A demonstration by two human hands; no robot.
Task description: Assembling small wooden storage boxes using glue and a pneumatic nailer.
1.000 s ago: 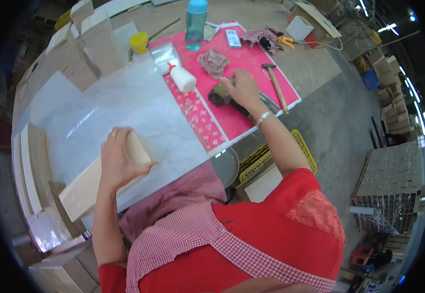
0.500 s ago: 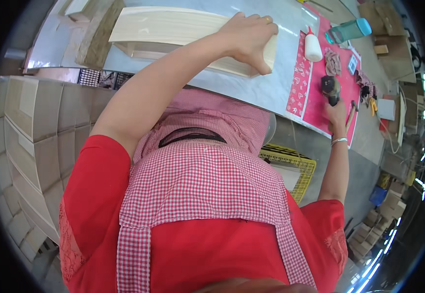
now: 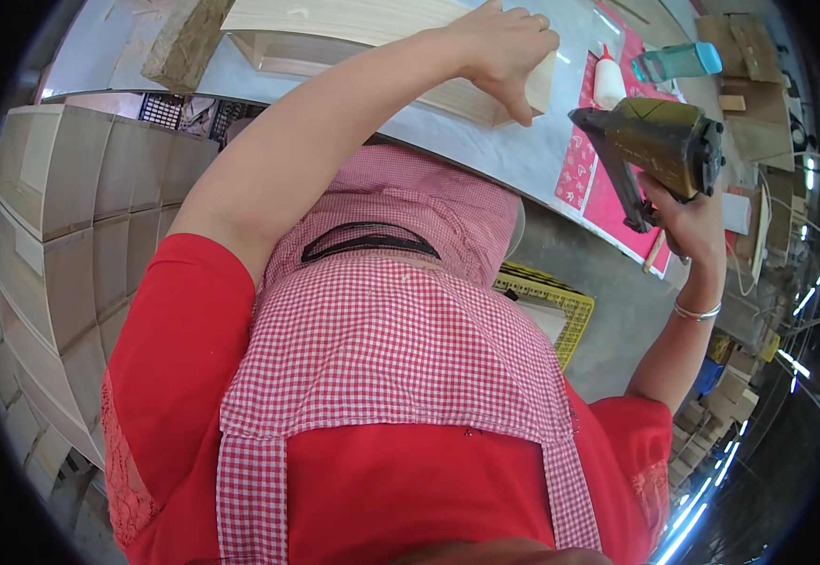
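Nail gun point(image 3: 662, 139) olive-brown and black; wooden box point(image 3: 363, 23) pale cream; apron point(image 3: 396, 348) red-white gingham; shirt point(image 3: 419, 490) red.

The left forearm point(image 3: 335, 137) is angled forward and rightward, the left grip point(image 3: 504, 52) spread with thumb held apart. The right forearm point(image 3: 675, 348) is extended forward, the right grip point(image 3: 691, 224) curled.

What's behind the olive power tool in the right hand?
Behind the olive power tool, held in the right hand, part of the pink mat shows, with a wooden handle peeking out below. Whatever lies directly behind the tool's body is covered.
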